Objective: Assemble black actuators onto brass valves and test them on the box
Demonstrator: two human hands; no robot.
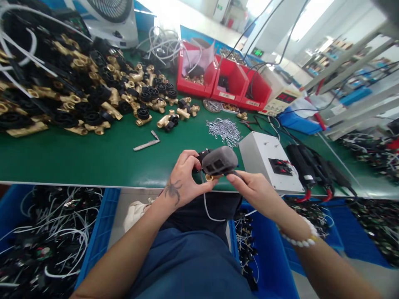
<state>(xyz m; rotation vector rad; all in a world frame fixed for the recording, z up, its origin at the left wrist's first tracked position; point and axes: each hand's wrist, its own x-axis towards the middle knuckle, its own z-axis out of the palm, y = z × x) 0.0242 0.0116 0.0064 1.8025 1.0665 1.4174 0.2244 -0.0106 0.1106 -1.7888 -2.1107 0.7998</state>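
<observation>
Over the front edge of the green table (pixel 118 166), my left hand (pixel 187 178) is closed around the left side of a grey and black device (pixel 220 160). A brass fitting (pixel 209 177) shows beneath the device, and a white cable (pixel 206 207) hangs from it. My right hand (pixel 254 189) has its fingers closed at the device's lower right, pinching a small dark part that I cannot make out. A pile of small metal clips (pixel 223 131) lies just beyond the device.
Many brass fittings with black parts (pixel 143 93) cover the back left. Red bins (pixel 229 85) stand at the back. A grey switch box (pixel 264 162) is on the right, near black screwdrivers (pixel 301 166). Blue crates (pixel 96 232) of cabled parts sit below.
</observation>
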